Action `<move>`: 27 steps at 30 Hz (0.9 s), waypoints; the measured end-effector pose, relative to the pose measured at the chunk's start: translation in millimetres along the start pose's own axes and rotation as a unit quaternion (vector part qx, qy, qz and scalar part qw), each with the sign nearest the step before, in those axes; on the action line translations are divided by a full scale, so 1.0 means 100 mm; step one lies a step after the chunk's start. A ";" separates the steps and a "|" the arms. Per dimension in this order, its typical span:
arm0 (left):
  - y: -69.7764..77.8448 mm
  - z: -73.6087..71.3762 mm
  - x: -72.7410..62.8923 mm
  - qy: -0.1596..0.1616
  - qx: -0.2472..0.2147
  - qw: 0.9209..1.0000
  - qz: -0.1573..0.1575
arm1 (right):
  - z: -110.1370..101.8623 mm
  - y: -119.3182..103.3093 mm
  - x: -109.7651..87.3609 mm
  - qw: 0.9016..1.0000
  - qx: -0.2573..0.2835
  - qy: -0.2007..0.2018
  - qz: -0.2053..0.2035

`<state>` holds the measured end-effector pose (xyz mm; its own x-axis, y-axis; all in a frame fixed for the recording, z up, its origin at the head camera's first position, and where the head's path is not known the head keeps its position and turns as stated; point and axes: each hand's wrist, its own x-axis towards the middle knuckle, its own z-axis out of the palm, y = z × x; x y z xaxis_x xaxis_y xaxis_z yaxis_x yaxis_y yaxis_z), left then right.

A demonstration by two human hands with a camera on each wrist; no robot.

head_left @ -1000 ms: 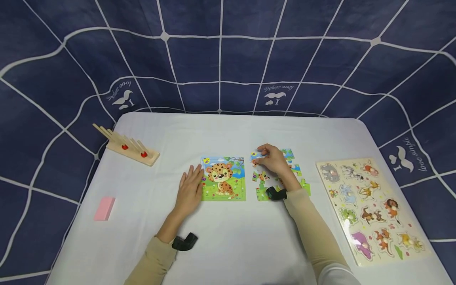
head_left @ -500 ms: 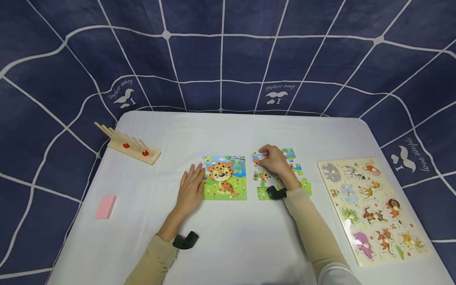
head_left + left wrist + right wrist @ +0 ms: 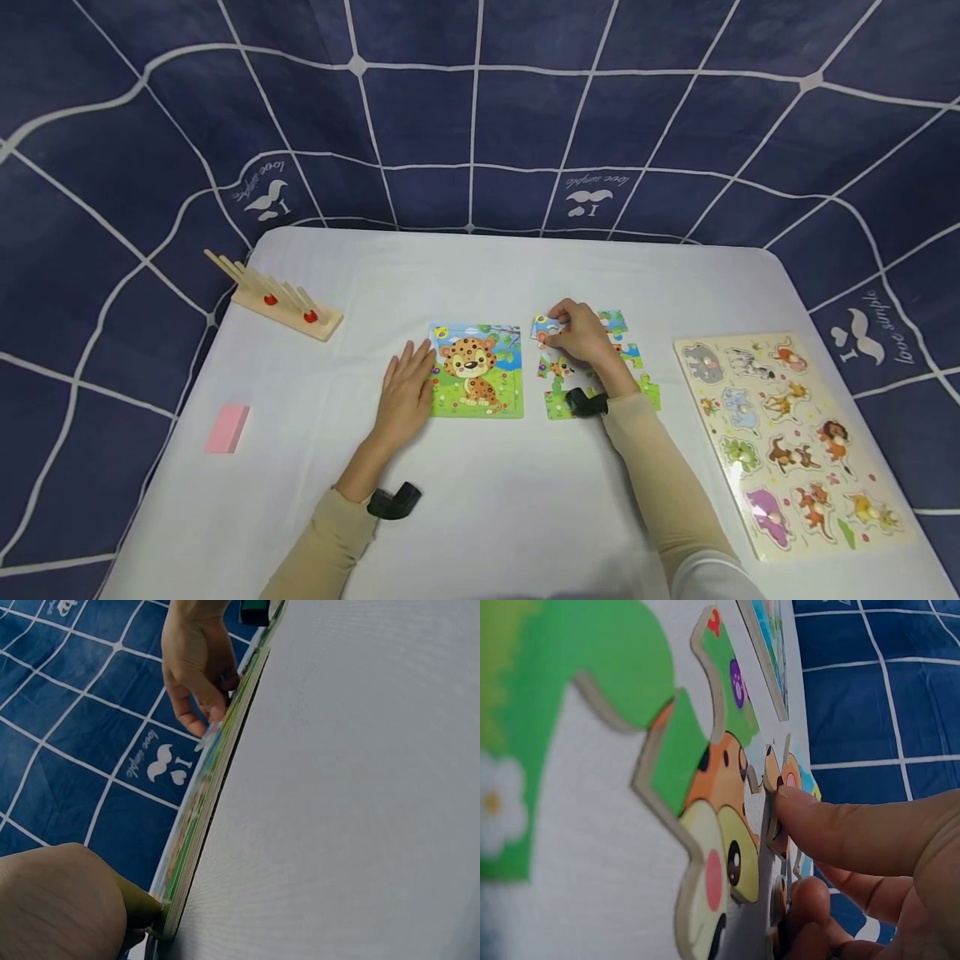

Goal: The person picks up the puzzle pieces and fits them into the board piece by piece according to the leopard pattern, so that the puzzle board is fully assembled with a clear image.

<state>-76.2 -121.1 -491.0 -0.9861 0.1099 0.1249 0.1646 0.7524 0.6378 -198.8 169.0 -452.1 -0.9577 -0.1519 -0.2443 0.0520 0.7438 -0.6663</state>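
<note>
One puzzle piece (image 3: 541, 327) is sitting at two o'clock of the leopard board (image 3: 480, 398), right hand (image 3: 587, 335) pinching it; left hand (image 3: 405, 397), fingers nearly straight, is touching the board's nine o'clock edge. Pinch could be slipping off the thin rim, or knuckles knocking the face piece (image 3: 561, 367) at six o'clock.

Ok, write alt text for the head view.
A person's right hand pinches a jigsaw piece among loose pieces on a white tablecloth, while the left hand touches the edge of a leopard picture board. A wooden peg stand and pink block sit at left, an animal puzzle board at right.
</note>
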 end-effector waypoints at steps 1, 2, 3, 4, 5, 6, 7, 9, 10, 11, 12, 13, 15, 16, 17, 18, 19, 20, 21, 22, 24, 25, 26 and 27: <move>0.00 0.00 0.00 0.001 0.001 1.000 0.001 | 0.00 0.00 0.00 1.000 0.005 0.001 -0.002; 0.00 -0.01 0.00 0.002 0.001 1.000 0.002 | 0.01 0.00 0.00 1.000 0.007 0.003 -0.004; 0.00 -0.01 0.01 0.003 0.000 1.000 0.002 | 0.01 -0.01 -0.01 1.000 0.009 0.006 -0.007; 0.00 -0.02 0.01 0.005 0.001 1.000 0.004 | 0.01 -0.01 -0.01 1.000 0.010 0.011 -0.010; 0.00 -0.02 0.01 0.007 0.001 1.000 0.005 | 0.01 -0.02 -0.02 1.000 0.009 0.018 -0.014; 0.00 -0.02 0.02 0.009 -0.001 1.000 0.007 | 0.00 -0.02 -0.02 1.000 0.011 0.023 -0.017; -0.01 -0.03 0.02 0.010 -0.001 1.000 0.007 | -0.01 -0.03 -0.03 0.999 0.013 0.028 -0.020; -0.01 -0.04 0.03 0.013 -0.003 1.000 0.007 | -0.03 -0.05 -0.05 0.999 0.019 0.037 -0.026; -0.01 -0.04 0.03 0.013 -0.004 1.000 0.007 | -0.04 -0.06 -0.05 0.999 0.026 0.039 -0.027; -0.01 -0.05 0.03 0.013 -0.006 1.000 0.007 | -0.06 -0.08 -0.06 0.998 0.031 0.040 -0.028; -0.01 -0.05 0.03 0.014 -0.006 1.000 0.008 | -0.07 -0.10 -0.07 0.998 0.039 0.038 -0.029; -0.01 -0.05 0.03 0.016 -0.004 1.000 0.009 | -0.09 -0.12 -0.07 0.998 0.045 0.038 -0.031; -0.01 -0.06 0.03 0.018 -0.004 1.000 0.010 | -0.10 -0.18 -0.07 0.997 0.066 0.036 -0.037; -0.01 -0.06 0.02 0.019 -0.003 1.000 0.010 | -0.10 -0.23 -0.08 0.996 0.078 0.033 -0.038; -0.01 -0.06 0.02 0.021 -0.002 1.000 0.010 | -0.08 -0.28 -0.07 0.995 0.089 0.030 -0.041; -0.02 -0.06 0.02 0.021 -0.001 1.000 0.008 | -0.06 -0.33 -0.06 0.994 0.100 0.024 -0.043; -0.02 -0.05 0.02 0.020 -0.002 1.000 0.007 | -0.03 -0.38 -0.05 0.993 0.111 0.017 -0.044; -0.02 -0.05 0.02 0.018 -0.002 1.000 0.003 | 0.01 -0.45 -0.04 0.992 0.119 0.009 -0.044; -0.02 -0.05 0.02 0.015 -0.003 1.000 0.000 | 0.06 -0.51 -0.03 0.991 0.125 0.000 -0.043; -0.02 -0.04 0.02 0.013 -0.003 1.000 -0.002 | 0.12 -0.57 -0.01 0.991 0.128 -0.009 -0.041; -0.02 -0.04 0.02 0.011 -0.003 1.000 -0.004 | 0.24 -0.69 0.02 0.990 0.131 -0.025 -0.038; -0.02 -0.04 0.02 0.012 -0.002 1.000 -0.002 | 0.30 -0.75 0.04 0.989 0.137 -0.034 -0.038; -0.01 -0.04 0.02 0.013 -0.002 1.000 -0.001 | 0.37 -0.80 0.06 0.988 0.141 -0.042 -0.037; -0.01 -0.04 0.02 0.016 -0.002 1.000 0.001 | 0.43 -0.85 0.07 0.987 0.146 -0.050 -0.036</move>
<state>-78.3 -124.4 -488.5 -0.9843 0.0910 0.1509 0.1674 0.7502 0.6397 -198.0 76.5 -427.5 -0.9302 -0.2713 -0.2474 0.0781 0.5121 -0.8554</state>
